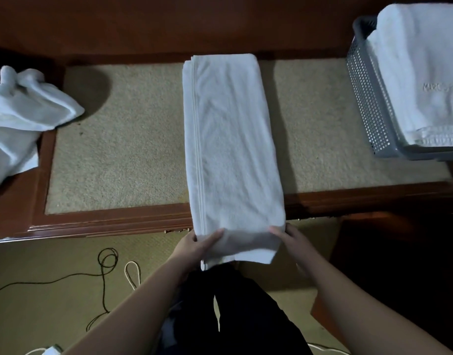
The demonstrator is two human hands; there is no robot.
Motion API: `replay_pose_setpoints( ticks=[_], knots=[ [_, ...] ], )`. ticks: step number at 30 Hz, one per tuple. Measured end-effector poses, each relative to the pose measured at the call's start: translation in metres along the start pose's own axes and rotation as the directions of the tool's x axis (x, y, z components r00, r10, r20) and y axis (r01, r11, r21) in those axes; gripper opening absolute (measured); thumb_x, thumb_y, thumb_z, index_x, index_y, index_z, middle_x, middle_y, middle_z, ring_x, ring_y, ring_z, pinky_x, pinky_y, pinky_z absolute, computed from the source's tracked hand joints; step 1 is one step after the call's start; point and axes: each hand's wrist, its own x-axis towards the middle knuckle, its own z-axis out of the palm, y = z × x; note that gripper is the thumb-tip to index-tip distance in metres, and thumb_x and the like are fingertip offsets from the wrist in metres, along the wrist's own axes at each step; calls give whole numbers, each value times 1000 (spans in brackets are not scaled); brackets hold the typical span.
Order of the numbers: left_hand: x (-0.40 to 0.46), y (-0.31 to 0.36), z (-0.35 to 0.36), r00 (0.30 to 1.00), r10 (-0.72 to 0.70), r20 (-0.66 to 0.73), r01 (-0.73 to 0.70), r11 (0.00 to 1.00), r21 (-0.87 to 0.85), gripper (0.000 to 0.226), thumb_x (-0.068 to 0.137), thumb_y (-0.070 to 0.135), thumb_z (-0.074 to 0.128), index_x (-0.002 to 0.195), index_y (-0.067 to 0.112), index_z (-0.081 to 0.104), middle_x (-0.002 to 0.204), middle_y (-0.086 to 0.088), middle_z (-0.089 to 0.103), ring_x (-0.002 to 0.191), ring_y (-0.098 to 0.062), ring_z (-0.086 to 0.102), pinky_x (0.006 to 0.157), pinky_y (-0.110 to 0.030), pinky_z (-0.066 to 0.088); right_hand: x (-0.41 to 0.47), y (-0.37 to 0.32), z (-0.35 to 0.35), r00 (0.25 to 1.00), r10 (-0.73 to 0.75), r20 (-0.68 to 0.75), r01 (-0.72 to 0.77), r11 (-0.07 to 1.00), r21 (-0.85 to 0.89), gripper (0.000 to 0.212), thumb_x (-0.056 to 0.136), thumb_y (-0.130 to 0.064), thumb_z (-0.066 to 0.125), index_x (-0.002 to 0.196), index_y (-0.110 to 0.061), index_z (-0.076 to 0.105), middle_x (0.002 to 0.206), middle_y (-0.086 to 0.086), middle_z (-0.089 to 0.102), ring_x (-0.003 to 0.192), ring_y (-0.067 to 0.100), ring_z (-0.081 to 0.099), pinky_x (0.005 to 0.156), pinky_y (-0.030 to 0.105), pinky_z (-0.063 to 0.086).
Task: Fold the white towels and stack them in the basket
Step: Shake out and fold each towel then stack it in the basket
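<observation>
Beige-topped table (pixel 123 139); long folded white towel (pixel 230 139), seam leftward

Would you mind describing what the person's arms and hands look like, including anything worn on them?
Both forearms are bare up to the frame's edge: no sleeves show. The left hand and right hand carry no gloves, and no watch, bracelet or ring is visible.

I am seeing only faint embossed letters on the folded towel (pixel 422 80) in the basket (pixel 369 103) at the upper right; I cannot read them.
</observation>
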Motion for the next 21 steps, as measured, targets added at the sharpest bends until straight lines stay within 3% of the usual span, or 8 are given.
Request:
replay_pose_setpoints(
  ticks=[3, 7, 10, 14, 18, 21],
  knots=[
    [-14, -1, -1, 997, 60, 43, -52, 984, -168, 84, 58, 67, 89, 120, 13, 70, 104, -2, 80, 96, -23, 78, 94, -47, 61, -10, 8, -2, 1000, -29, 11, 28, 998, 50, 47, 89, -48, 75, 126, -19, 67, 117, 3, 77, 102, 19, 74, 81, 29, 55],
    [-36, -4, 1, 989, 113, 99, -85, 965, -250, 80, 65, 50, 93, 128, 10, 65, 109, -12, 79, 98, -34, 77, 88, -57, 62, -22, 14, -6, 999, -38, 39, 33, 992, 121, 31, 102, -29, 65, 129, -14, 66, 117, 7, 78, 108, 26, 75, 96, 44, 57],
    [-56, -6, -4, 984, 74, 164, -13, 938, -347, 75, 71, 39, 95, 128, 1, 64, 115, -23, 75, 105, -44, 73, 96, -62, 57, -38, 11, -9, 998, -18, 67, 11, 995, 101, 31, 101, -26, 66, 127, -9, 69, 115, 10, 78, 107, 29, 75, 99, 44, 57],
    [-89, -2, -14, 964, 27, 263, 71, 932, -357, 43, 89, 23, 78, 121, -5, 72, 118, -28, 73, 111, -47, 71, 105, -59, 52, -67, 8, -14, 990, 30, 137, -43, 995, 87, 35, 99, -33, 69, 125, -10, 72, 118, 9, 77, 113, 28, 73, 107, 47, 52],
    [-115, 7, -17, 962, 47, 268, 61, 923, -380, 33, 95, 9, 67, 125, -4, 68, 118, -28, 73, 111, -45, 70, 93, -47, 61, -89, 0, -17, 992, 1, 123, -23, 985, 172, 34, 98, -27, 70, 124, -6, 72, 119, 14, 76, 113, 32, 73, 109, 52, 50],
    [-129, 14, -20, 961, 115, 250, -23, 939, -344, 30, 94, 3, 66, 123, -3, 67, 113, -28, 74, 99, -40, 73, 86, -43, 61, -104, -15, -20, 994, -32, 100, 18, 990, 138, 28, 98, -23, 70, 121, -5, 74, 112, 14, 78, 106, 32, 75, 105, 52, 53]
  ],
)
